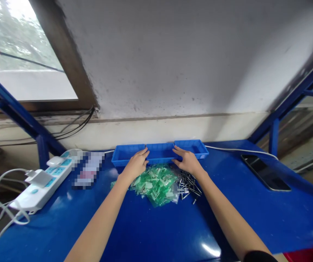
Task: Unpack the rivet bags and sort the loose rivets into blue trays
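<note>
A row of shallow blue plastic bins [160, 161] stands along the back of the blue table. My left hand [137, 163] reaches over the left part of the row, its fingertips at the rim between two bins and its fingers apart. Mirroring it, my right hand [187, 160] has spread fingers at the rim near the right bin [197, 145]. Just in front lies a heap of small green-tinted plastic bags [156, 183] with pale pieces inside. Loose metal screws or pins [187, 185] are piled beside the bags, under my right wrist.
At the left, a white power strip [46, 183] holds plugged-in chargers and looping white cables. A pixelated flat item [89, 169] lies beside it. To the right rests a dark phone [265, 173]. Blue metal frame bars [275, 136] rise at both sides, with a wall behind.
</note>
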The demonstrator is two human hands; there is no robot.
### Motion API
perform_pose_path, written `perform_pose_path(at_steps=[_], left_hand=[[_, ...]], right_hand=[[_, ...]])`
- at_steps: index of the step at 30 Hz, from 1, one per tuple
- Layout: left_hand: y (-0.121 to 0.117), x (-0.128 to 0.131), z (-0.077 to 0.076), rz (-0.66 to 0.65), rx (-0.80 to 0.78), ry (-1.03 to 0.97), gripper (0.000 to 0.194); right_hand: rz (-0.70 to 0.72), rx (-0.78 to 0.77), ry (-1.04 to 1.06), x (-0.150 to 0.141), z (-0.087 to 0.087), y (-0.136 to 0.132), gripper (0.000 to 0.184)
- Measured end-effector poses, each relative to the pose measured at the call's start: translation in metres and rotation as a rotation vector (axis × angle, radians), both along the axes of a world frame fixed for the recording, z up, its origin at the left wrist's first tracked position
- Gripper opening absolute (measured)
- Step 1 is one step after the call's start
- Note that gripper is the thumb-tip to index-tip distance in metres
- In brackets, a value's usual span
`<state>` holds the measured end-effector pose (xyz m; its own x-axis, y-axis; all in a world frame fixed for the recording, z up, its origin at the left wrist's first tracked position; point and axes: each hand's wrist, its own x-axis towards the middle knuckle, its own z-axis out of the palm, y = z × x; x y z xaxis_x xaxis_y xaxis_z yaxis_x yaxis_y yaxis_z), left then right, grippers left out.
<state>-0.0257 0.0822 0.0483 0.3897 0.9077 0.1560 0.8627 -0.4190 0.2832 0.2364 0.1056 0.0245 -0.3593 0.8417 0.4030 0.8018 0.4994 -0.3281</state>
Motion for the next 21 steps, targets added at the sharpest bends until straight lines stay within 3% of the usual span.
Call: perform_pose_path(at_steps=[10,21], left_hand=[[-0.034,0.006,-0.008,0.067,0.064,0.008,0.047],[-0.039,0.012,-0.015,0.089,0.130,0.039,0.044]], right_hand=[[0.032,0.027,0.008,-0.002,-0.002,-0.024,0.040],[0.047,0.044,-0.026,0.001,-0.004,-0.030,0.045]])
